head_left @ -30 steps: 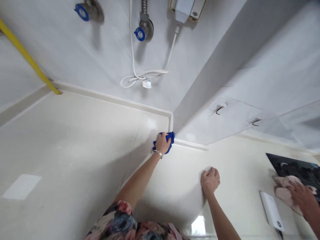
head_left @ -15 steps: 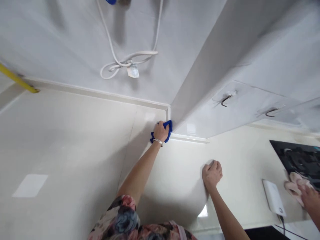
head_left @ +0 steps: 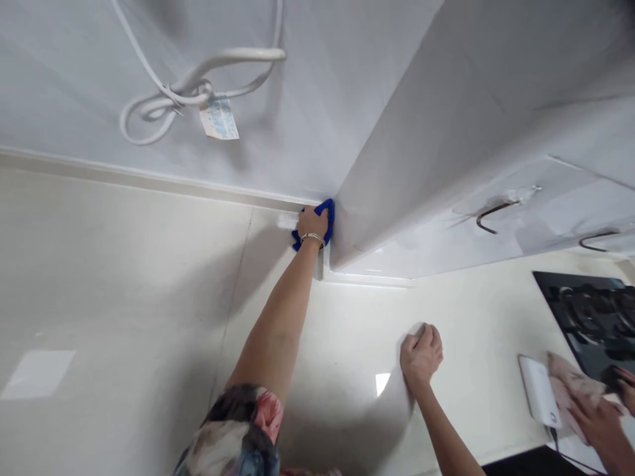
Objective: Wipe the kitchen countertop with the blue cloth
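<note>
Head view, and the left arm is stretched out full and straight, floral sleeve [head_left: 238, 423] at the shoulder, a silver bracelet [head_left: 312, 237] on the wrist. The left hand [head_left: 313, 223] is clamped shut over a blue cloth [head_left: 326, 215], pressing it right into the corner where the pale table [head_left: 124, 277] meets the grey wall [head_left: 307, 132] and the boxed-in column [head_left: 421, 132]. Nearer in, the right hand [head_left: 421, 354] rests on the table curled into a tight fist, knuckles up; a sliver of white shows at its fingertips, and I can't tell what that is.

Counting up: one blue cloth, one looped white cord [head_left: 198, 79] on the wall with one paper tag [head_left: 218, 118], and two metal hooks [head_left: 493, 215] on the tiles to the right.

Far right, another person's hand [head_left: 602, 423] lies on one pinkish cloth [head_left: 565, 387], just beside a white device [head_left: 538, 390] and the black hob [head_left: 585, 324].
</note>
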Tool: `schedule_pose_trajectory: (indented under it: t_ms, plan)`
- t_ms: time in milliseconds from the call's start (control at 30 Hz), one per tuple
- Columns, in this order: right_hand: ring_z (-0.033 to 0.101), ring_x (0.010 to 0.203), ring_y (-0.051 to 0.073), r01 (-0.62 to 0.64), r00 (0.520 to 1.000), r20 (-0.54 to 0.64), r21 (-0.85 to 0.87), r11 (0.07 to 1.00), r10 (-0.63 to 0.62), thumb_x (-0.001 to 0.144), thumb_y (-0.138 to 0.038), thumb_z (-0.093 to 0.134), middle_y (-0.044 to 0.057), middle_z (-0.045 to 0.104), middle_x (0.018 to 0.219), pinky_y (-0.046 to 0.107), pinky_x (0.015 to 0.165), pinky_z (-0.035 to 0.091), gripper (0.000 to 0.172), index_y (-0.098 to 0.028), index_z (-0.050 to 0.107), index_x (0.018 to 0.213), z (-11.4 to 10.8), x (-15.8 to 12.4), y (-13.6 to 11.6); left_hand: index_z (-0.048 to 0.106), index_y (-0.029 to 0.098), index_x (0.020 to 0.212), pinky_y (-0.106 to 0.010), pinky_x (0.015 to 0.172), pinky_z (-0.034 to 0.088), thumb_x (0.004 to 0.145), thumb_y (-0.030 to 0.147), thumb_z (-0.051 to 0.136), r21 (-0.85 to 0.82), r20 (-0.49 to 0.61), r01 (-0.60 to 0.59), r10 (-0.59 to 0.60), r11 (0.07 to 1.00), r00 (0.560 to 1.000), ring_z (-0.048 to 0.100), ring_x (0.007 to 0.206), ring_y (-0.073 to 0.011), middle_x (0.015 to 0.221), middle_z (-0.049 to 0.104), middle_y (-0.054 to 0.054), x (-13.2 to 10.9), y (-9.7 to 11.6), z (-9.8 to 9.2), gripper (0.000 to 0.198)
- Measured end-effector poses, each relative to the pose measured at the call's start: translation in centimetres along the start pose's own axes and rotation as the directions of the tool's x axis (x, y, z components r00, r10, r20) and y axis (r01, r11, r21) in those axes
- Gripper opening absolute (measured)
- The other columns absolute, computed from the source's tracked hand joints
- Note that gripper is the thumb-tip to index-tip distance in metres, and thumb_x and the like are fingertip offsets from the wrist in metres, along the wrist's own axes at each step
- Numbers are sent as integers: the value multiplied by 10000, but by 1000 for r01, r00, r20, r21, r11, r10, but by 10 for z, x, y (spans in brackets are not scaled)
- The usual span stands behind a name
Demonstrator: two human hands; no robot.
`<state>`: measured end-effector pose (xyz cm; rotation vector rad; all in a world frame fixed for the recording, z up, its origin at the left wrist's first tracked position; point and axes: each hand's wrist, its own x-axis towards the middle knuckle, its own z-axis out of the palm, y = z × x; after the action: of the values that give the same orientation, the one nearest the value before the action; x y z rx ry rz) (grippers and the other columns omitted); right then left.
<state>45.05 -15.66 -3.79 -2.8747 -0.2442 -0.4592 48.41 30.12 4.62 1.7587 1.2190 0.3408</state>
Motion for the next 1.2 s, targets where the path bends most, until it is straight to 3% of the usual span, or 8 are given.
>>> schedule_pose_trajectory:
  t_ms: [167,300,533,933,1200]
  plan:
    - [493,1428,398,2,1000,9,-4,1000,-2,910,-345,358,263,544,1518,582,1168,400,646,-64,574,1449,0,1,1,716,208,1077,-415,1034,512,927,491,723,-95,-8,43,-44,995,999,682,1209,-317,1215,769,-151,10,-1,2,321]
    - [504,1415,398,-6,1000,-2,17,1000,6,904,-350,368,264,556,1504,589,1166,403,643,-67,582,1440,1,1,-2,719,218,1065,-406,1024,518,921,474,734,-80,-4,54,-54,995,999,693,1192,-308,1199,777,-140,4,3,-3,294]
    - [515,1403,396,12,999,-33,79,997,-10,925,-339,369,277,571,1482,582,1159,413,617,-53,602,1419,-2,1,-10,694,200,1138,-423,1071,498,1003,416,603,-110,-170,60,-78,992,982,658,1268,-324,1308,723,-179,-19,16,-4,271]
    - [536,1375,411,20,998,-69,99,995,-14,920,-354,398,268,578,1473,575,1132,425,595,-85,609,1407,0,1,-8,643,200,1125,-416,1082,492,1019,418,582,-149,-304,66,-109,987,946,631,1289,-305,1297,685,-173,-12,12,12,250]
    - [587,1317,416,66,990,-129,107,992,-52,923,-388,403,268,615,1430,570,1084,471,590,-77,651,1359,4,2,-3,626,159,1095,-446,1088,499,999,324,615,-262,-366,97,-192,960,911,629,1290,-325,1267,663,-224,-2,13,-6,192]
